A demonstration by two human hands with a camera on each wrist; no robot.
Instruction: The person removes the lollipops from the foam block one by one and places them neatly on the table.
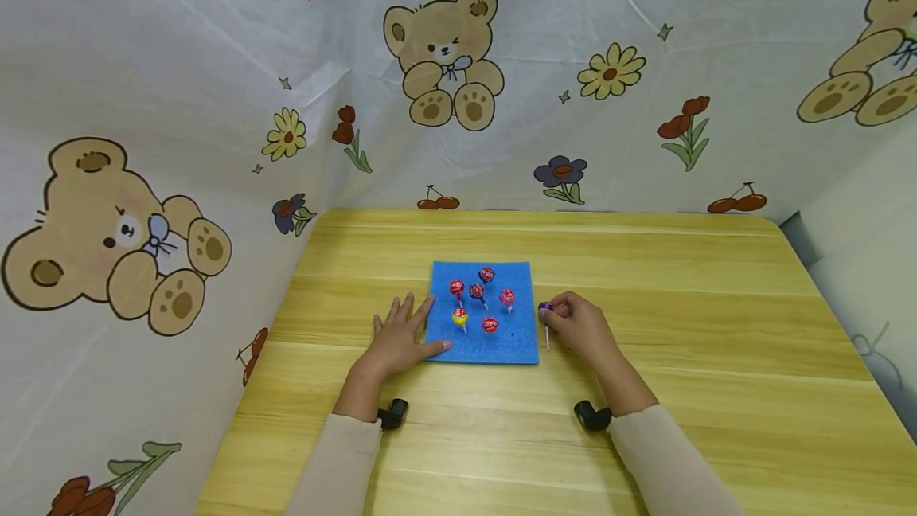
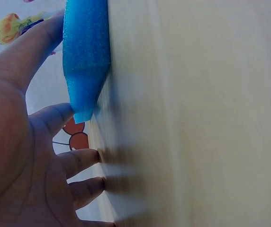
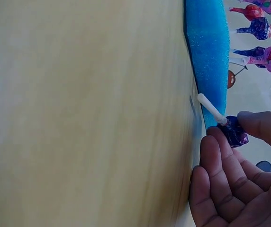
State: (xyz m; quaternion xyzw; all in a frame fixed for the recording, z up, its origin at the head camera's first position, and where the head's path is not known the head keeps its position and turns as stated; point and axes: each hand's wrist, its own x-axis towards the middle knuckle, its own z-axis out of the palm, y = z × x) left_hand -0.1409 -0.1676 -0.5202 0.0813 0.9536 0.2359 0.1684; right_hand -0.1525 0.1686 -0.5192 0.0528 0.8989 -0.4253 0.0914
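My right hand [image 1: 579, 326] pinches a purple-wrapped lollipop [image 3: 236, 131] by its candy head, thumb on one side and fingertips on the other. Its white stick [image 3: 211, 109] points toward me, just right of the blue foam block [image 1: 512, 349]. Several lollipops stand upright in the foam: a yellow one [image 1: 459, 316], a red one [image 1: 456, 287], a pink one [image 1: 507, 297] and others in dark and red wrappers. Fingers spread, my left hand [image 1: 398, 345] lies at the foam's left edge. Its thumb [image 2: 36, 42] rests on the foam, and the other fingertips reach the tabletop.
The foam sits near the middle of a light wooden table [image 1: 702, 317]. Behind and to the left hangs a white curtain [image 1: 322, 46] printed with bears and flowers. Black wrist cameras, left [image 1: 392, 414] and right [image 1: 592, 416], are on both wrists.
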